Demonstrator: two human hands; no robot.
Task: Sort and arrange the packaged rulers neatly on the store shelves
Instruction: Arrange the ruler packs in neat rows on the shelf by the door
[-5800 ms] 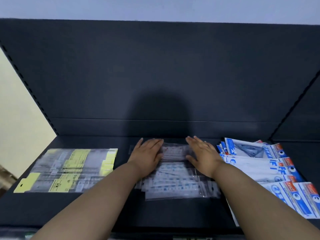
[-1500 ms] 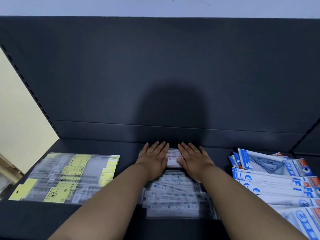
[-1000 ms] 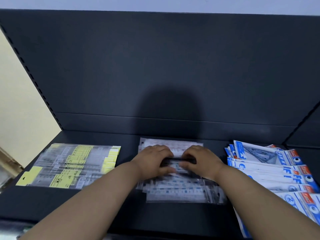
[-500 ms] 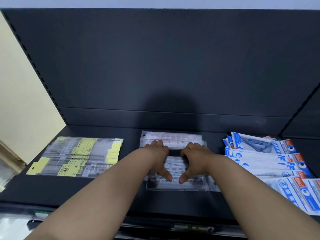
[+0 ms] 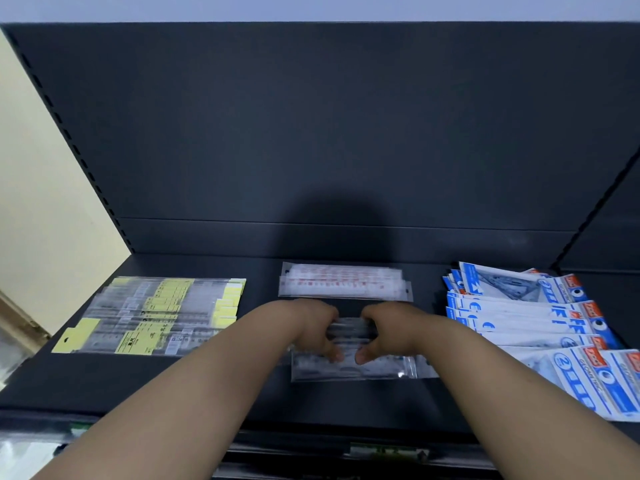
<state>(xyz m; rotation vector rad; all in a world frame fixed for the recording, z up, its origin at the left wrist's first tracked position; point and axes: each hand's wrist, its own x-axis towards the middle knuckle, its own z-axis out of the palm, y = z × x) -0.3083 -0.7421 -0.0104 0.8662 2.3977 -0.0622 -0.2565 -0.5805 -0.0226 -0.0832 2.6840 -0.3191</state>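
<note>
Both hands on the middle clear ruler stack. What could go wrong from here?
1. The left hand and right hand grip only the middle of the clear ruler packs. The ends are unsupported and the packs already sit uneven, so some may slide toward the front of the shelf.
2. The red-printed packs lie just behind; a push back could knock them askew.
3. The right forearm passes beside the fanned blue packs and could drag them.

A cream wall (image 5: 41, 209) stands far left of the left hand (image 5: 313, 327), with wooden trim (image 5: 17, 320) low against it. Beyond both hands, a pale wall (image 5: 311, 6) shows above the dark back panel (image 5: 311, 133), which bears a shadow (image 5: 332, 230). Below the right hand (image 5: 389, 327), nearer me, sits a green label (image 5: 384, 450).
</note>
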